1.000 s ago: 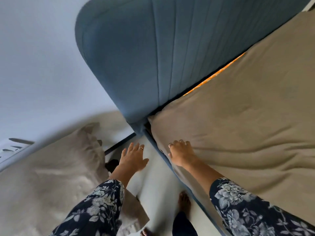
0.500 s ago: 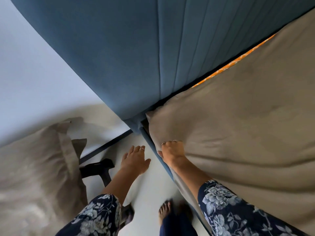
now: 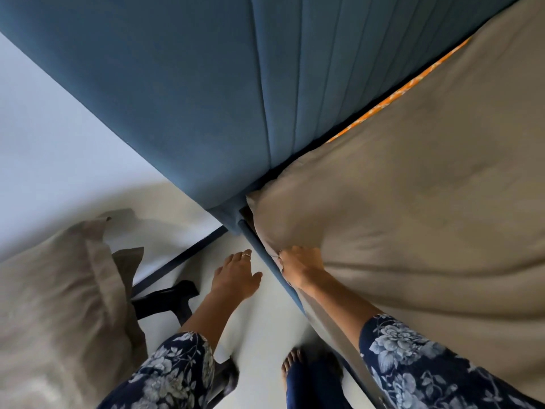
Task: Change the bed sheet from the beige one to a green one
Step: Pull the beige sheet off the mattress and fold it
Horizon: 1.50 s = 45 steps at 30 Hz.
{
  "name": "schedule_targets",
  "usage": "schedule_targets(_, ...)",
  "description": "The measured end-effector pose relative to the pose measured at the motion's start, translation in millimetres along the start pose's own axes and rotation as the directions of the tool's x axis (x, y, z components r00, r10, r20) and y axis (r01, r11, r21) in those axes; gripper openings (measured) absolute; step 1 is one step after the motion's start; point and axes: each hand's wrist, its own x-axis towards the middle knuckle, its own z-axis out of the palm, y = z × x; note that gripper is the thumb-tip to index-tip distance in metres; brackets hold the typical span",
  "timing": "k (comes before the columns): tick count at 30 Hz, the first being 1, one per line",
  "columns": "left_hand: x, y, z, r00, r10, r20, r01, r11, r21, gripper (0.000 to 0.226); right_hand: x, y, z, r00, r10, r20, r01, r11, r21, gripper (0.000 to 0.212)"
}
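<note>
At the bed corner, the beige sheet (image 3: 413,231) is gripped by the right hand (image 3: 299,265); at 9 o'clock, the left hand (image 3: 236,277) is held open, holding nothing.

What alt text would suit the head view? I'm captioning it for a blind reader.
A person's right hand grips the corner of a beige bed sheet at the mattress edge, beside a blue padded headboard. The left hand hangs open over the pale floor, with a beige pillow at the left.
</note>
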Motion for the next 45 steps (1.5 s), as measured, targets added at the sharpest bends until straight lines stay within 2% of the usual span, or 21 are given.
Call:
schedule_targets(7, -21, 16, -18, 0.998, 0.052, 0.033, -0.051, 0.999, -0.014, 0.086, -44, 13, -29, 1.000, -0.010, -0.027, 0.013, 0.992, 0.126, 0.022)
schedule_targets(10, -28, 30, -29, 0.990, 0.128, 0.057, -0.127, 0.992, -0.026, 0.096, -75, 25, -39, 0.998, 0.035, -0.050, -0.025, 0.983, 0.179, 0.026)
schedule_targets(13, -40, 50, -37, 0.968, 0.213, 0.133, -0.212, 0.977, -0.021, 0.096, -105, 33, -49, 0.992, 0.088, -0.087, -0.064, 0.966, 0.252, 0.028)
schedule_targets(18, -54, 93, -34, 0.934, 0.319, 0.161, -0.348, 0.915, 0.202, 0.083, -149, 45, -55, 0.975, 0.150, -0.165, -0.076, 0.918, 0.390, 0.029)
schedule_targets(20, -63, 112, -33, 0.909, 0.397, 0.124, -0.415, 0.841, 0.349, 0.064, -165, 55, -56, 0.962, 0.181, -0.206, -0.068, 0.886, 0.459, 0.029)
schedule_targets(22, -79, 131, -35, 0.860, 0.504, 0.080, -0.472, 0.726, 0.500, 0.035, -183, 64, -59, 0.942, 0.221, -0.254, -0.057, 0.848, 0.527, 0.031)
schedule_targets(23, -87, 140, -36, 0.831, 0.552, 0.069, -0.497, 0.681, 0.538, 0.029, -191, 68, -62, 0.931, 0.241, -0.275, -0.047, 0.825, 0.563, 0.033)
schedule_targets(27, -120, 168, -57, 0.758, 0.641, 0.119, -0.588, 0.592, 0.552, 0.030, -231, 79, -78, 0.870, 0.344, -0.353, -0.027, 0.748, 0.663, 0.043)
schedule_targets(31, -152, 207, -104, 0.603, 0.775, 0.187, -0.644, 0.335, 0.687, 0.032, -274, 90, -109, 0.801, 0.466, -0.376, -0.025, 0.653, 0.757, 0.049)
schedule_targets(35, -188, 257, -138, 0.477, 0.862, 0.169, -0.614, 0.189, 0.766, 0.032, -308, 111, -148, 0.707, 0.546, -0.449, 0.048, 0.597, 0.801, 0.049)
schedule_targets(39, -229, 314, -157, 0.365, 0.915, 0.169, -0.599, 0.092, 0.795, 0.033, -359, 144, -182, 0.614, 0.608, -0.503, 0.071, 0.593, 0.802, 0.048)
schedule_targets(42, -266, 368, -164, 0.272, 0.947, 0.170, -0.618, 0.036, 0.785, 0.030, -401, 177, -202, 0.517, 0.674, -0.528, 0.056, 0.588, 0.807, 0.046)
schedule_targets(45, -299, 425, -159, 0.207, 0.957, 0.202, -0.625, -0.030, 0.780, 0.030, -444, 213, -212, 0.424, 0.733, -0.532, 0.056, 0.565, 0.823, 0.043)
